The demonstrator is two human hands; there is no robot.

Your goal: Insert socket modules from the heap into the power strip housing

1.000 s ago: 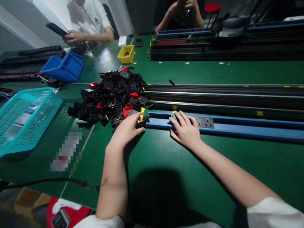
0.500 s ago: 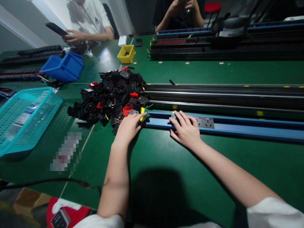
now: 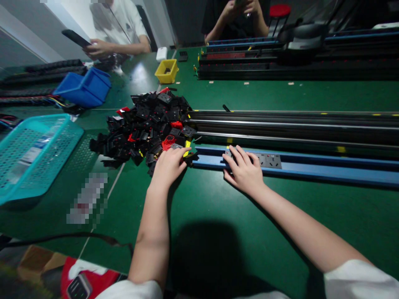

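Note:
My left hand (image 3: 169, 165) reaches to the right edge of a heap of black socket modules (image 3: 148, 124), its index finger stretched out and thumb apart. Its other fingers are partly hidden. Dark pieces and a yellow part (image 3: 187, 148) lie by its fingertips. My right hand (image 3: 245, 169) rests, fingers spread, over socket modules (image 3: 270, 161) that sit in a row inside a long blue metal channel (image 3: 327, 171). The hand covers part of the row. The channel's left end lies beside the heap.
Dark metal rails (image 3: 280, 126) run behind the channel. To the left are a turquoise basket (image 3: 67, 141) and a blue bin (image 3: 82, 87); a yellow bin (image 3: 166, 71) stands farther back. Across the table, two people hold devices near long black strips (image 3: 249, 72).
Both hands stay almost where they were. The view shifts very slightly, and a dark piece by my left fingertips, at the channel's end, now shows a little differently.

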